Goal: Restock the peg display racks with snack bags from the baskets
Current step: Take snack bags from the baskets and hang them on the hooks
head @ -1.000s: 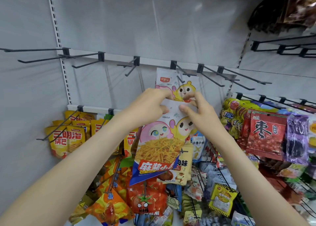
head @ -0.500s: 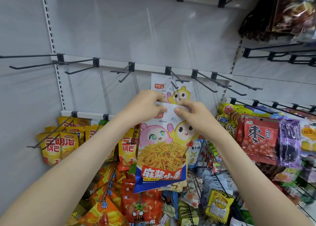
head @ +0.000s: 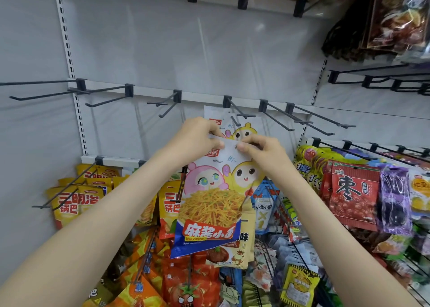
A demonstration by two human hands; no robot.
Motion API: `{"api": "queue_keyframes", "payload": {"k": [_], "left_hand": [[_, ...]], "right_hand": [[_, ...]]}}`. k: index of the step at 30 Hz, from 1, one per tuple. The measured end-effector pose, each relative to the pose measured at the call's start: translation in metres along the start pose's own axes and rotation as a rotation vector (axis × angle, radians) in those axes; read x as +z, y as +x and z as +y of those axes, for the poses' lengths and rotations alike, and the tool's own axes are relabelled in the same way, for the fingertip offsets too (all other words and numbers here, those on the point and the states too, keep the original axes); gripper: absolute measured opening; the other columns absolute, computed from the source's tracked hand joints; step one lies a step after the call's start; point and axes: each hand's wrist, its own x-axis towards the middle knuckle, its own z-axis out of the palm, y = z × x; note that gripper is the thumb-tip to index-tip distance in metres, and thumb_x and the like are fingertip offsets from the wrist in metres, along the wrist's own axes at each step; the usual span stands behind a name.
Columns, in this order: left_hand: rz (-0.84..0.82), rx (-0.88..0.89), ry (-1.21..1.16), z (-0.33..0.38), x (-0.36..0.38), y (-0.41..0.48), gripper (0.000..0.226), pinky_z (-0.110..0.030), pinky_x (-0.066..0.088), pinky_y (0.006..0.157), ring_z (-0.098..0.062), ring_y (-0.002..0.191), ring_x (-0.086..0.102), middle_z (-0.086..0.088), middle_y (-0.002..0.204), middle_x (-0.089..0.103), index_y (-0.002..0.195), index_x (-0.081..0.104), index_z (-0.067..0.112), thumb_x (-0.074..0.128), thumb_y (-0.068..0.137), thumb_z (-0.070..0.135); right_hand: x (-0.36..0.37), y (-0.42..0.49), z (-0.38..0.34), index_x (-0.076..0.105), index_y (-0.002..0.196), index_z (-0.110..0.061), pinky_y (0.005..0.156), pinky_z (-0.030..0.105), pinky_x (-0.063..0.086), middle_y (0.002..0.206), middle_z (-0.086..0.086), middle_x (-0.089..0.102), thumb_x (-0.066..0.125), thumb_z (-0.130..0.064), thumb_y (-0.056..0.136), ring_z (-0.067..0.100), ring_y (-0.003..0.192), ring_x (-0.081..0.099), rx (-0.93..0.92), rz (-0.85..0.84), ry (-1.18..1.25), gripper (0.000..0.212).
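Observation:
I hold a white and blue noodle-snack bag (head: 209, 204) with cartoon faces up in front of the rack. My left hand (head: 197, 139) pinches its top left corner and my right hand (head: 260, 151) pinches its top right edge. Just behind and above, a matching bag (head: 235, 127) hangs on a black peg hook (head: 237, 111). The top edge of the held bag sits just below that hook's tip. The hang hole of the held bag is hidden by my fingers.
Several bare black peg hooks (head: 109, 97) run along the same rail to left and right. Yellow snack bags (head: 76, 199) hang lower left, red date bags (head: 353, 195) lower right. Mixed bags crowd the lower rows. Dark bags (head: 384, 20) hang top right.
My hands have kept the same pinch on the bag's top. The bag has straightened from tilted to nearly upright and stays close under the hook with the matching bag.

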Motion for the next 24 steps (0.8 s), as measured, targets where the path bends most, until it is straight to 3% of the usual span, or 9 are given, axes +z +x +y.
{"api": "queue_keyframes", "payload": {"k": [3, 6, 10, 14, 16, 18, 21, 24], "left_hand": [[0.003, -0.003, -0.001, -0.001, 0.003, 0.007, 0.013, -0.021, 0.037, 0.063, -0.011, 0.078, 0.055, 0.013, 0.069, 0.054, 0.077, 0.062, 0.024, 0.073, 0.083, 0.023], [0.011, -0.020, -0.006, -0.002, 0.006, 0.014, 0.006, -0.023, 0.039, 0.070, -0.014, 0.084, 0.058, 0.006, 0.075, 0.060, 0.084, 0.069, 0.020, 0.073, 0.082, 0.023], [0.037, -0.026, 0.030, -0.003, 0.011, 0.020, 0.012, -0.022, 0.034, 0.068, -0.014, 0.086, 0.055, 0.002, 0.086, 0.061, 0.089, 0.070, 0.018, 0.076, 0.080, 0.025], [0.047, -0.022, 0.031, -0.005, 0.015, 0.027, 0.010, -0.025, 0.041, 0.074, -0.016, 0.090, 0.056, -0.003, 0.096, 0.066, 0.085, 0.068, 0.019, 0.075, 0.080, 0.024], [0.068, -0.019, 0.019, -0.004, 0.017, 0.032, 0.013, -0.025, 0.042, 0.076, -0.017, 0.095, 0.058, -0.003, 0.101, 0.067, 0.090, 0.071, 0.017, 0.075, 0.081, 0.024], [0.084, -0.014, 0.007, -0.002, 0.017, 0.038, 0.015, -0.024, 0.041, 0.070, -0.015, 0.089, 0.056, -0.003, 0.099, 0.067, 0.093, 0.071, 0.017, 0.074, 0.081, 0.025], [0.110, -0.017, -0.021, 0.003, 0.018, 0.047, 0.009, -0.023, 0.036, 0.049, -0.010, 0.070, 0.053, 0.005, 0.080, 0.062, 0.092, 0.069, 0.021, 0.069, 0.084, 0.026], [0.161, 0.026, 0.020, 0.009, 0.022, 0.058, 0.009, -0.027, 0.044, 0.061, -0.015, 0.077, 0.051, 0.003, 0.081, 0.062, 0.092, 0.069, 0.019, 0.066, 0.085, 0.024]], "right_hand": [[-0.002, 0.005, 0.000, 0.070, 0.083, -0.024, 0.095, 0.046, 0.047, 0.088, -0.003, 0.070, 0.064, -0.025, 0.090, 0.016, 0.093, 0.064, -0.003, -0.005, 0.003, 0.009], [-0.003, 0.010, 0.002, 0.069, 0.092, -0.018, 0.091, 0.040, 0.049, 0.096, 0.005, 0.069, 0.063, -0.021, 0.091, 0.020, 0.097, 0.064, 0.008, -0.020, -0.007, 0.007], [-0.001, 0.015, 0.014, 0.064, 0.083, -0.039, 0.100, 0.050, 0.040, 0.091, -0.011, 0.068, 0.064, -0.026, 0.089, 0.016, 0.101, 0.061, -0.018, -0.019, -0.042, 0.015], [-0.002, 0.019, 0.020, 0.066, 0.086, -0.036, 0.100, 0.049, 0.041, 0.088, -0.015, 0.066, 0.065, -0.026, 0.088, 0.015, 0.102, 0.060, -0.013, 0.011, -0.020, 0.010], [-0.003, 0.022, 0.020, 0.064, 0.079, -0.038, 0.100, 0.049, 0.040, 0.081, -0.019, 0.063, 0.064, -0.023, 0.089, 0.013, 0.100, 0.058, -0.054, 0.036, -0.026, 0.018], [-0.003, 0.027, 0.021, 0.059, 0.075, -0.042, 0.101, 0.049, 0.036, 0.078, -0.023, 0.059, 0.063, -0.024, 0.089, 0.010, 0.099, 0.052, -0.087, 0.095, -0.079, 0.023], [-0.002, 0.038, 0.024, 0.059, 0.078, -0.041, 0.101, 0.051, 0.035, 0.083, -0.024, 0.056, 0.061, -0.037, 0.087, 0.010, 0.102, 0.050, -0.114, 0.194, -0.089, 0.010], [-0.002, 0.052, 0.029, 0.063, 0.081, -0.037, 0.103, 0.051, 0.031, 0.084, -0.021, 0.056, 0.059, -0.039, 0.087, 0.009, 0.104, 0.048, -0.124, 0.280, -0.103, 0.007]]}}
